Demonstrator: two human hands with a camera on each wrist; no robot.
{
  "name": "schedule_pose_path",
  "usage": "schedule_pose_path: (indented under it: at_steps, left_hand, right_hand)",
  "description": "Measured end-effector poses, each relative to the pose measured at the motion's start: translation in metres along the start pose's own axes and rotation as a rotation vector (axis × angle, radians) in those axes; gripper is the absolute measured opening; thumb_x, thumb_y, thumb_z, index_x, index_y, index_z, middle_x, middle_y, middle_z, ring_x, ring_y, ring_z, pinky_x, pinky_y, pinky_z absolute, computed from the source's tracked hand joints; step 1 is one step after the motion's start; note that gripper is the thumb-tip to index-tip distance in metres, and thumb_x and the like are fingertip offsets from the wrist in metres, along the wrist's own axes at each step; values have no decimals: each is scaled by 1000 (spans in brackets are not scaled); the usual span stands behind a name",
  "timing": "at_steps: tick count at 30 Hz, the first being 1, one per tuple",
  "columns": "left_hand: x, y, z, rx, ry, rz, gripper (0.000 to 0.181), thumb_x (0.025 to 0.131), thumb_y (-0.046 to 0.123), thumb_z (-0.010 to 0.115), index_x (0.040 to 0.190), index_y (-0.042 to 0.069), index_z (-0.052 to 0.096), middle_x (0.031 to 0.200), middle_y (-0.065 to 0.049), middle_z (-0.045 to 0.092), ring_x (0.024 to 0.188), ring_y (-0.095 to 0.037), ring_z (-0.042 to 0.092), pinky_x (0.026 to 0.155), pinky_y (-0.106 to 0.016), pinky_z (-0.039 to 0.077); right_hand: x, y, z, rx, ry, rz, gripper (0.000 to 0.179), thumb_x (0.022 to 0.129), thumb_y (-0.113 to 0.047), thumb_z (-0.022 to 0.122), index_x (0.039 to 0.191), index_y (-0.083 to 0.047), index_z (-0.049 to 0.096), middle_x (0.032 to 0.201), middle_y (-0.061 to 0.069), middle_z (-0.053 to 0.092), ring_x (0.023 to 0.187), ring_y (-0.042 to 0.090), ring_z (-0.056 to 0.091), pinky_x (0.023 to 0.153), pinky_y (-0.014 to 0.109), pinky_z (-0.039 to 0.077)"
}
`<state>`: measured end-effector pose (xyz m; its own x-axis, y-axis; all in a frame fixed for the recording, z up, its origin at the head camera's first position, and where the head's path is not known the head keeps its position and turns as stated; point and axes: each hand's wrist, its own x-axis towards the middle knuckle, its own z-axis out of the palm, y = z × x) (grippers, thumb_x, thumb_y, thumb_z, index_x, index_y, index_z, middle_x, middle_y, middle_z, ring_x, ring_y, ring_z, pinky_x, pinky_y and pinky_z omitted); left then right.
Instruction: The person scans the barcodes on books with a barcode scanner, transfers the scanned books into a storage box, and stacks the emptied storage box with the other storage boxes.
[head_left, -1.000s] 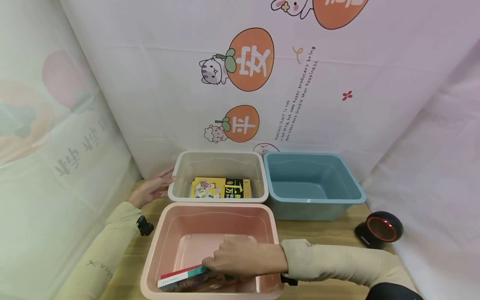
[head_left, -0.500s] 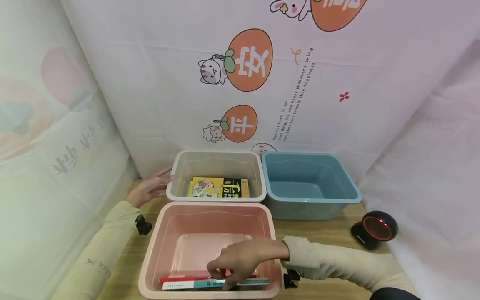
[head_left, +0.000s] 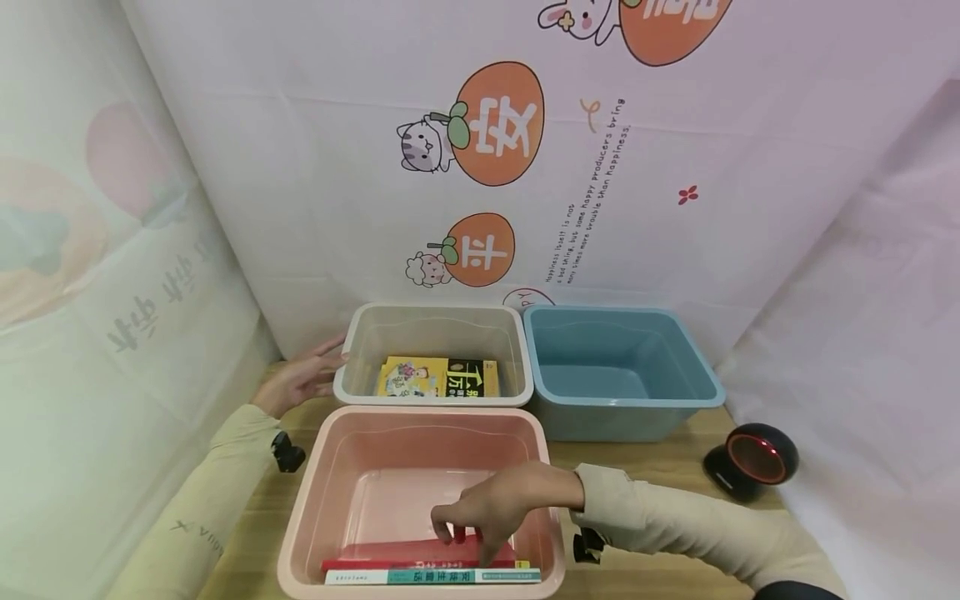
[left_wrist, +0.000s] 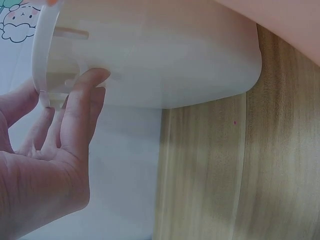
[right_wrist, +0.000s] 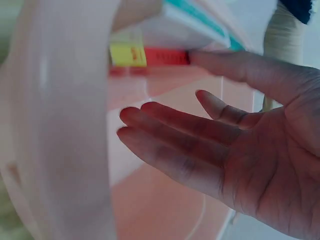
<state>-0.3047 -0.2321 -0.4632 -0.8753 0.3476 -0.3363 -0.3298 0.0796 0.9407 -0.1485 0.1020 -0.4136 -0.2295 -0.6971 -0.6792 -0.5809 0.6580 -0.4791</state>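
Observation:
In the head view my right hand [head_left: 504,507] is inside the pink bin [head_left: 435,412], fingers spread over a red book [head_left: 405,552]. Beside that book, along the bin's near wall, a book with a white and teal spine [head_left: 431,577] stands spine up. The right wrist view shows the palm and parted fingers, the thumb tip right at the red spine [right_wrist: 167,56]. My left hand [head_left: 300,382] is at the left side of the whitish bin [head_left: 442,401]. In the left wrist view its extended fingers touch that bin's outer wall [left_wrist: 165,55] below the rim.
Books with yellow and black covers [head_left: 408,379] lie in the whitish bin. To its right stands a blue bin [head_left: 622,402]. A black round device with a red ring [head_left: 757,458] sits on the wooden table [head_left: 637,462]. Printed white sheets [head_left: 337,167] rise at the back and sides.
The white and teal book has gone from lying tilted to spine up by the near wall. My right hand has loosened from it and lifted slightly rightward. The left hand stays put.

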Motion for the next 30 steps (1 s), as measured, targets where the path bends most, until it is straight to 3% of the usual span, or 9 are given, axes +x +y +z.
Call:
schedule_pose_path:
  at_steps: [5, 11, 15, 20, 25, 30]
  left_hand:
    - [1, 0, -1, -20, 10, -8, 72, 112, 18, 49, 170, 26, 6, 173, -23, 14, 153, -46, 27, 110, -42, 52]
    - [2, 1, -1, -19, 3, -7, 74, 112, 18, 50, 170, 25, 5, 173, -23, 14, 154, -46, 27, 112, -44, 50]
    - [2, 1, -1, -15, -9, -4, 74, 112, 17, 49, 170, 24, 4, 173, -24, 14, 153, -47, 27, 113, -46, 49]
    - [2, 1, -2, -22, 0, -12, 74, 112, 19, 49, 170, 24, 3, 174, -22, 11, 155, -47, 24, 111, -42, 51]
    - [3, 0, -2, -31, -3, -16, 73, 112, 17, 48, 170, 24, 3, 174, -22, 10, 155, -47, 22, 116, -48, 45]
    - [1, 0, 0, -29, -9, -13, 72, 113, 17, 47, 170, 23, 4, 174, -22, 11, 155, -48, 23, 116, -48, 46]
  right_hand:
    - [-2, -5, 6, -183, 80, 106, 35, 88, -19, 87, 113, -25, 63, 89, -11, 62, 74, 4, 55, 63, 20, 49]
    - [-1, -1, 8, -215, 102, 128, 28, 85, -19, 90, 107, -24, 73, 87, -15, 63, 76, 2, 58, 65, 16, 53]
    - [1, 2, 15, -321, 153, 86, 33, 85, -15, 88, 111, -26, 71, 82, -15, 64, 69, 2, 58, 61, 15, 51]
    - [3, 12, 22, -482, 328, 70, 28, 90, -21, 84, 111, -25, 64, 76, -11, 62, 63, 3, 53, 59, 18, 46]
    - [4, 27, 20, -446, 381, 78, 22, 91, -14, 83, 106, -23, 71, 79, -13, 64, 67, 4, 51, 63, 19, 44]
    - [0, 28, 24, -471, 381, -13, 27, 88, -5, 82, 107, -22, 74, 80, -14, 63, 68, 2, 49, 61, 16, 42]
